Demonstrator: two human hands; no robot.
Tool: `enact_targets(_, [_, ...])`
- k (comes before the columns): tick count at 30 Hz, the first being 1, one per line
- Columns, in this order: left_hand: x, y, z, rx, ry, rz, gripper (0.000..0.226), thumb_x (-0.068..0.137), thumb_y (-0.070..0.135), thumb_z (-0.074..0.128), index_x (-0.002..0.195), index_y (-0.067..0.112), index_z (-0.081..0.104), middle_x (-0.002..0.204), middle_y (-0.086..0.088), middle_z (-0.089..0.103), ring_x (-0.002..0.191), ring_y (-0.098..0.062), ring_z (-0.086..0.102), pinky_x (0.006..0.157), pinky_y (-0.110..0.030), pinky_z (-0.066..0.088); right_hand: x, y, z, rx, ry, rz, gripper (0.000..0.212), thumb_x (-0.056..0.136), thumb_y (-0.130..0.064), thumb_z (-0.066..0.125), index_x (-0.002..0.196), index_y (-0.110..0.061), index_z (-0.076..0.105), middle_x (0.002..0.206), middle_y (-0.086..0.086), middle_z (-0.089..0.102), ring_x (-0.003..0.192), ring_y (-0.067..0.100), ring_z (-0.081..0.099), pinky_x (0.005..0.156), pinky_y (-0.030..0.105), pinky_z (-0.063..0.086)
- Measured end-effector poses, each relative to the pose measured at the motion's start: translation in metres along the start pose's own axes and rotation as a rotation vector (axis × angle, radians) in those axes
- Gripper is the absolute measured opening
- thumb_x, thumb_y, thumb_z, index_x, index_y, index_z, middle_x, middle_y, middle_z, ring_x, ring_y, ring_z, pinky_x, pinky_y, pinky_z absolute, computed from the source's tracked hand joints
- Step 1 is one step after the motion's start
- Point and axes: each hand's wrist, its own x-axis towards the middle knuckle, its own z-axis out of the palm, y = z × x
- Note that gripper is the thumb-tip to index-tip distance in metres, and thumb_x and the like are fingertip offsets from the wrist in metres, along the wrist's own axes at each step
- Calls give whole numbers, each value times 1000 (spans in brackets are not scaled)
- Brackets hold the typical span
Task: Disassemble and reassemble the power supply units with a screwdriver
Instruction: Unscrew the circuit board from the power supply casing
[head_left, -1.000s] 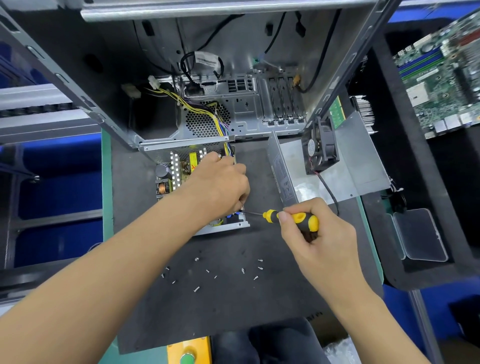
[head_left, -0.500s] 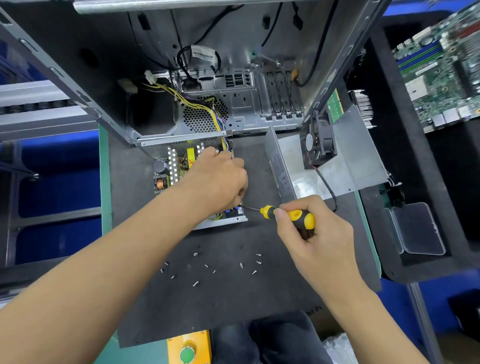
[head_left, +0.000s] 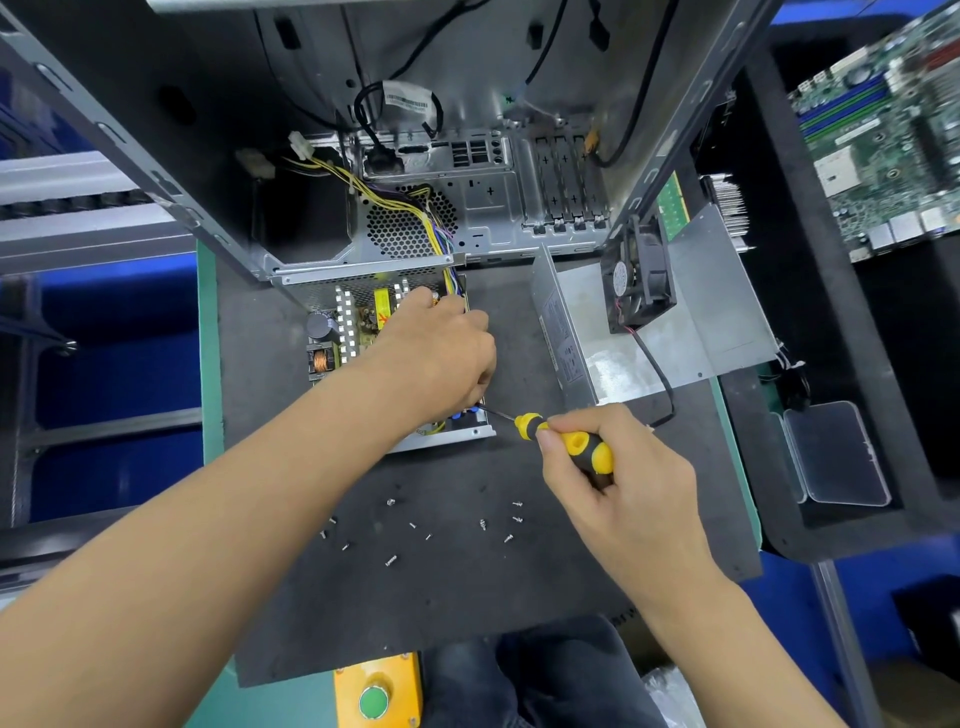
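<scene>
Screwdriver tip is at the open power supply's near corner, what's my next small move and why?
Probably keep turning the screwdriver in the right hand: its tip sits at the open power supply edge, under the left hand steadying the unit. Loose screws lie nearby on the mat.

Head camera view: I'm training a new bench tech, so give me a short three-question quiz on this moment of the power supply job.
1. True or false: the right hand grips the yellow-and-black screwdriver.
2. Where does the screwdriver's tip point? A) at the loose screws B) at the near right corner of the open power supply C) at the fan
3. Fill in: the left hand rests on the open ____.

Key: 1 true; 2 B; 3 power supply. The fan leans on the removed metal cover, and the screws lie scattered on the dark mat.
</scene>
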Motion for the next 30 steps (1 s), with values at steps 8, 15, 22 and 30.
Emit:
enact_targets(8, [0,0,1,1,-9,0,21,99,41,49,105,38,69,115,8,55,113,-21,47,80,-34,22,-12,3,4,-55,-8,-211,10,97,-21,64,101,-14,58,70,4,55,63,12,42,61,15,40])
enact_targets(15, [0,1,0,4,-3,-3,22,100,40,49,106,38,70,116,8,55,112,-21,47,79,-34,22,-17,0,4,-140,-11,-214,21,96,-20,65,91,-2,72,71,5,58,62,15,46,57,24,45])
enact_targets(22, [0,1,-1,-1,1,-11,21,99,40,50,105,37,70,116,8,56,113,-21,47,80,-34,22,-15,-6,5,-159,11,-149,19,96,-21,65,89,-4,70,72,0,55,69,4,35,66,11,34])
enact_targets(30, [-1,1,-1,-2,8,-13,20,99,40,51,105,37,71,115,8,56,111,-21,48,79,-34,22,-18,-9,9,-138,51,-162,13,98,-23,62,96,-10,60,73,0,55,66,5,39,69,7,33])
